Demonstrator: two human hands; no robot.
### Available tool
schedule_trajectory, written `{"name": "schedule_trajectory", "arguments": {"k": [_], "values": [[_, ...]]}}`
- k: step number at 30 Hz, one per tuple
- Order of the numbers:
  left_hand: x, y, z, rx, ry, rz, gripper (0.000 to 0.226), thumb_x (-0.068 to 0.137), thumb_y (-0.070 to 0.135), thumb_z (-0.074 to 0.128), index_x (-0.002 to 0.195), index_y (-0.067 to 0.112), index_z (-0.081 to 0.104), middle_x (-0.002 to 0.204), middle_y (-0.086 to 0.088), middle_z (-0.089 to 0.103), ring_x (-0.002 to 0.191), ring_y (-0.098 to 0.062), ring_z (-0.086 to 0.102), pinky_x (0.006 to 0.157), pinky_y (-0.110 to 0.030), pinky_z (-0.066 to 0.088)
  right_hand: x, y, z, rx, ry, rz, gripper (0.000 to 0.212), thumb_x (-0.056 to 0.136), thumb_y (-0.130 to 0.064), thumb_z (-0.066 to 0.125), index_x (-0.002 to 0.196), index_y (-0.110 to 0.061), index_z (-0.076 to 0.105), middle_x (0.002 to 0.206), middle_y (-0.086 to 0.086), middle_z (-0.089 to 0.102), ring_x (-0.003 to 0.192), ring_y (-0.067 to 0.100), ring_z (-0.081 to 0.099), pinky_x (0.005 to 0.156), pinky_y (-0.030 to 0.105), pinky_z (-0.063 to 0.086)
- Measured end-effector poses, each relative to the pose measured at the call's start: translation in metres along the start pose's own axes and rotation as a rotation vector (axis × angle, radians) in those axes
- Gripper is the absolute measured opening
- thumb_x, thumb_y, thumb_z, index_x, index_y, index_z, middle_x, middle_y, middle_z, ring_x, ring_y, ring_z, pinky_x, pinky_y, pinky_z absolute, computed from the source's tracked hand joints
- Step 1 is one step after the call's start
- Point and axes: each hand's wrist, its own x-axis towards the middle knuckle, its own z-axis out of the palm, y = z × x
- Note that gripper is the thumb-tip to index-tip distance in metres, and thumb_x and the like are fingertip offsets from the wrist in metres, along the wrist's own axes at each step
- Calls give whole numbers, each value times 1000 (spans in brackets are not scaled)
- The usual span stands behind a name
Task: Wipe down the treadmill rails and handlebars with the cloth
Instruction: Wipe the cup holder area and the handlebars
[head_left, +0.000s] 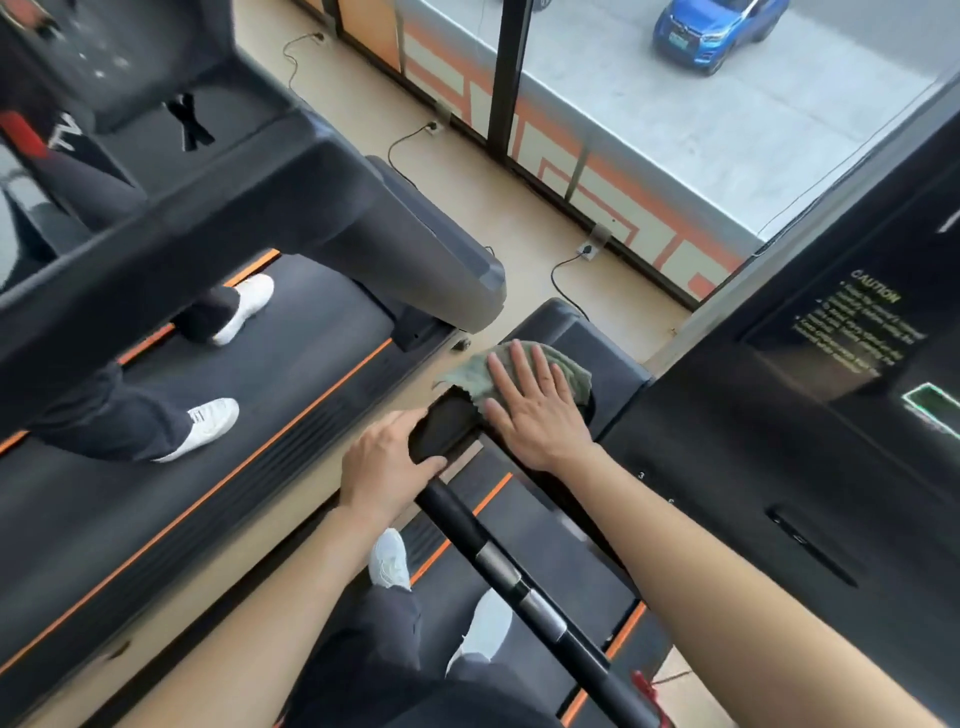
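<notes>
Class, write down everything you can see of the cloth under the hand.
The cloth is dull grey-green, soft and towel-like, with a ragged lower edge. It lies bunched over the top of the black handlebar. The right hand presses flat on it with straight, spread fingers, hiding its middle; only its edges show. The left hand grips the handlebar beside it, apparently without touching it.

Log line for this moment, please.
phase: wiping | right hand: flat on cloth | left hand: grips handlebar | next treadmill: occupied
</notes>
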Motion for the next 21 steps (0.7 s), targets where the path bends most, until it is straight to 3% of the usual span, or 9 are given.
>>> {"name": "schedule_trajectory", "arguments": {"k": [3, 11, 14, 21], "values": [[-2, -2, -1, -14, -4, 16, 66, 77, 42, 83, 136, 27, 59, 132, 7, 64, 117, -22, 62, 90, -37, 52, 20, 28, -19, -15, -29, 76, 64, 101, -63, 9, 157, -40, -14, 165, -5, -22, 151, 19, -25, 122, 40, -14], [-5, 1, -4, 13, -5, 28, 65, 80, 41, 82, 138, 25, 58, 133, 6, 63, 117, -22, 62, 90, -38, 53, 27, 69, -42, 27, -126, 288, 71, 100, -65, 16, 157, -37, -16, 166, 2, -21, 152, 29, -19, 123, 48, -10], [-4, 1, -4, 17, 0, 29, 64, 79, 41, 82, 137, 26, 58, 131, 7, 64, 116, -21, 62, 87, -38, 53, 16, 39, -29, 29, -76, 173, 69, 102, -60, 17, 158, -35, -13, 165, 3, -21, 150, 32, -23, 122, 51, -13], [-4, -1, -6, 0, -2, 17, 65, 75, 46, 82, 135, 32, 60, 129, 13, 63, 117, -19, 61, 86, -35, 52, -47, -4, 9, -92, -13, -100, 63, 103, -51, 15, 160, -31, -2, 168, 3, -6, 153, 32, -11, 125, 52, 6]]}}
